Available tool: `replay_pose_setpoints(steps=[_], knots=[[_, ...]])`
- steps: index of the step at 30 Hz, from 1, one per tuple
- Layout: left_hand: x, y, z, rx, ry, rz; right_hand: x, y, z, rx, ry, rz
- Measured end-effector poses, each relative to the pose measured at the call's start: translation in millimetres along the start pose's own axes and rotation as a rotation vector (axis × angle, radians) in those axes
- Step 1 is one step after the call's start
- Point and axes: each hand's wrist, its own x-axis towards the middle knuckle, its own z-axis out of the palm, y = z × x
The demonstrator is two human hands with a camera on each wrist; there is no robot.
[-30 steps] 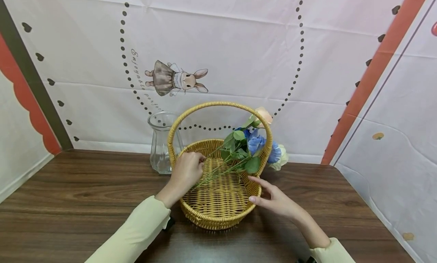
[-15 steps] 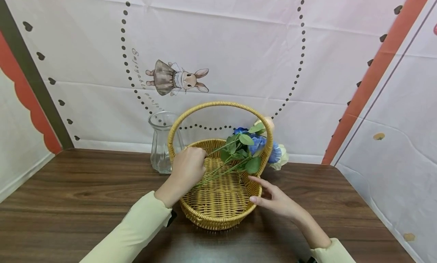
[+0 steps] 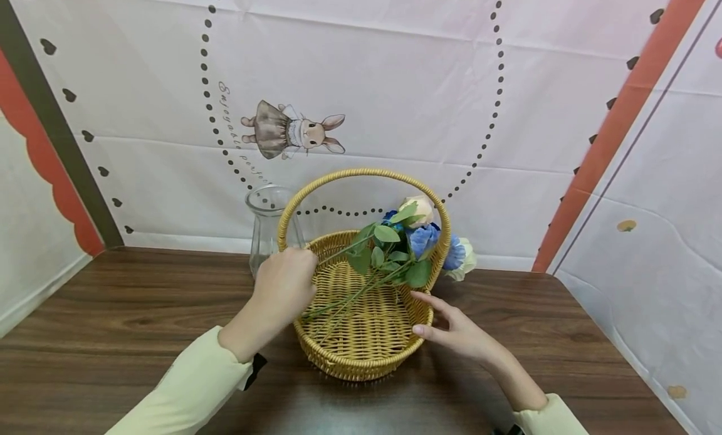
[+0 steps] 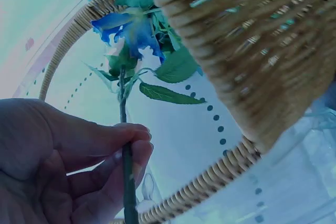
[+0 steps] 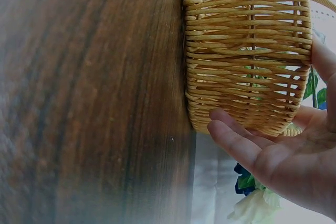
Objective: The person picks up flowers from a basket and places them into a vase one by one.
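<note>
In the head view my left hand (image 3: 284, 291) is over the left rim of a yellow wicker basket (image 3: 361, 361). It pinches the green stem (image 4: 123, 106) of a cream artificial rose (image 3: 420, 209) between thumb and fingers, as the left wrist view shows. The rose's head leans toward the basket's right side, beside blue flowers (image 3: 423, 239) and a white flower (image 3: 464, 261). Their stems lie slanting across the basket. My right hand (image 3: 459, 331) holds the basket's right rim, with thumb and forefinger at the rim and other fingers (image 5: 236, 142) against the outer wall.
A clear glass vase (image 3: 264, 231) stands behind the basket on the left, partly hidden by my left hand. The basket's tall arched handle (image 3: 361, 172) rises over the flowers. A patterned cloth (image 3: 361, 78) hangs behind the dark wooden table (image 3: 169, 309).
My left hand has moved left, drawing the rose stem with it. The rose's head has shifted left and down, inside the handle's arch. My right hand stays at the rim.
</note>
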Motion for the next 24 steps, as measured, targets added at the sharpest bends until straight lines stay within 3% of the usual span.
replay_pose_setpoints(steps=[8, 17, 24], knots=[[-8.8, -22.3, -4.1, -0.077, -0.014, 0.023, 0, 2, -1, -0.013, 0.001, 0.003], [-23.0, -54.9, -17.0, -0.228, -0.136, 0.013, 1, 3, 0, -0.012, 0.005, 0.012], [-33.1, -75.6, -25.1, -0.276, -0.189, 0.036, -1, 2, -1, -0.023, 0.006, -0.02]])
